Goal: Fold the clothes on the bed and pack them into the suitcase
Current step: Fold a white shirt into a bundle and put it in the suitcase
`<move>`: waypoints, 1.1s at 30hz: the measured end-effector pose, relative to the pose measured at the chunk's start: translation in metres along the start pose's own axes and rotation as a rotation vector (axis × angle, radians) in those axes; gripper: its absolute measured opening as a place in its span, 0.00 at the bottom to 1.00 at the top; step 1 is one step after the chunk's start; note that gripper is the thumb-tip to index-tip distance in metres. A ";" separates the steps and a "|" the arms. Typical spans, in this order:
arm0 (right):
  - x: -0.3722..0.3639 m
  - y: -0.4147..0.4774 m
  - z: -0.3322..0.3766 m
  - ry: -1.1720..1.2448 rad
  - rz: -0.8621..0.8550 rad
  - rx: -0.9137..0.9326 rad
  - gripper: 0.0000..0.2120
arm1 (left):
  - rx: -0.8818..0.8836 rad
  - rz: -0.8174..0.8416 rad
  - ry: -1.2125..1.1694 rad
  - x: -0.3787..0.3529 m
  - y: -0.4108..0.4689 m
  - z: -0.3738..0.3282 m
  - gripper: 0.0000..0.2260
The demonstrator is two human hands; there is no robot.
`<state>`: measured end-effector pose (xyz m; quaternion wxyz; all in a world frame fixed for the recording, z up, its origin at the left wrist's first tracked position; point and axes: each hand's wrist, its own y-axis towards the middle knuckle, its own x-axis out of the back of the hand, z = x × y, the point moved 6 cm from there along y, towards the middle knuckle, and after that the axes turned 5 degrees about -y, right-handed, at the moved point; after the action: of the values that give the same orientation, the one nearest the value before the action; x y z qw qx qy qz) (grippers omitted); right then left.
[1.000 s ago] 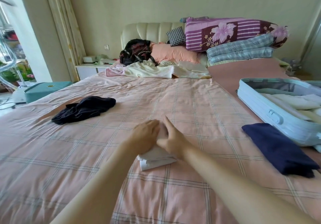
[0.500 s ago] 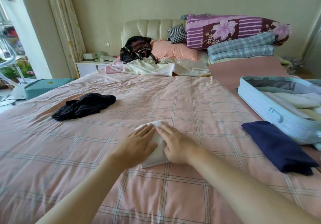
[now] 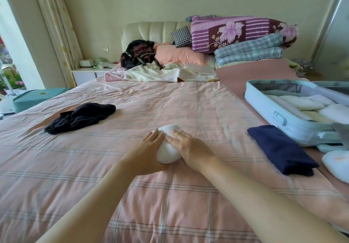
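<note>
Two hands work at the middle of the frame. The left hand and the right hand lie on either side of one white folded garment, fingers straight and pressing down on it. Neither grip is clenched, and neither curls round the cloth. The garment rests on the bed, blurred and rounded in outline.

Two more loose garments lie on the bed. One is a crumpled black garment at centre left. The other is a folded navy garment at right, just beside the one open suitcase. Several pale folded pieces lie packed in the suitcase. One white bundle sits at the lower right edge of the frame.

A second ago both hands were bunched over the far end of the white garment, with its stacked layers showing at the near edge. Half a second ago they had flattened on top of it, as they are now. The black and navy garments have not moved.
</note>
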<state>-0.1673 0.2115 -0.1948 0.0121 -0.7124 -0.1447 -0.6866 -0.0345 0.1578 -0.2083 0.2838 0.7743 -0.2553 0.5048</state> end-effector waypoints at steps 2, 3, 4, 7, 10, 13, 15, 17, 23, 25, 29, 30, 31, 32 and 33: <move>0.015 -0.015 -0.022 -0.039 -0.058 -0.035 0.32 | -0.063 -0.070 -0.024 0.000 0.013 -0.027 0.48; 0.021 -0.024 -0.034 -0.063 -0.084 -0.055 0.32 | -0.099 -0.107 -0.021 0.000 0.021 -0.043 0.46; 0.026 -0.034 -0.047 -0.085 -0.107 -0.077 0.33 | -0.132 -0.141 -0.011 -0.001 0.029 -0.059 0.43; 0.040 -0.066 -0.091 -0.073 -0.171 -0.163 0.36 | -0.199 -0.165 -0.023 -0.009 0.055 -0.109 0.41; 0.043 -0.104 -0.137 -0.046 -0.169 -0.257 0.34 | -0.239 -0.112 -0.033 -0.036 0.082 -0.153 0.41; 0.023 -0.142 -0.174 -0.094 0.019 -0.338 0.37 | -0.254 0.041 0.025 -0.075 0.096 -0.190 0.43; 0.008 -0.159 -0.184 -0.072 0.152 -0.366 0.41 | -0.228 0.206 0.094 -0.095 0.097 -0.203 0.46; 0.007 -0.162 -0.186 0.030 0.173 -0.380 0.36 | -0.192 0.307 0.111 -0.098 0.102 -0.200 0.41; 0.032 -0.128 -0.194 0.080 -0.058 -0.532 0.15 | -0.050 0.079 -0.250 -0.068 0.121 -0.182 0.17; 0.032 -0.112 -0.195 -0.042 -0.075 -0.481 0.16 | -0.039 0.112 -0.166 -0.077 0.117 -0.183 0.21; 0.001 -0.098 -0.195 0.102 0.181 -0.405 0.30 | 0.025 0.251 -0.195 -0.107 0.122 -0.169 0.32; -0.009 -0.098 -0.197 0.120 0.238 -0.420 0.31 | 0.052 0.251 -0.231 -0.111 0.126 -0.164 0.37; -0.014 -0.098 -0.197 0.126 0.263 -0.430 0.31 | 0.054 0.263 -0.233 -0.113 0.127 -0.163 0.41; -0.015 -0.098 -0.198 0.131 0.259 -0.433 0.31 | 0.061 0.278 -0.232 -0.115 0.128 -0.163 0.43; -0.014 -0.099 -0.197 0.132 0.238 -0.427 0.31 | 0.063 0.274 -0.208 -0.115 0.131 -0.162 0.42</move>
<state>-0.3819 0.2613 -0.2149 -0.0485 -0.6647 0.0895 -0.7402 -0.2679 0.1905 -0.2382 0.1602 0.7888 -0.3703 0.4637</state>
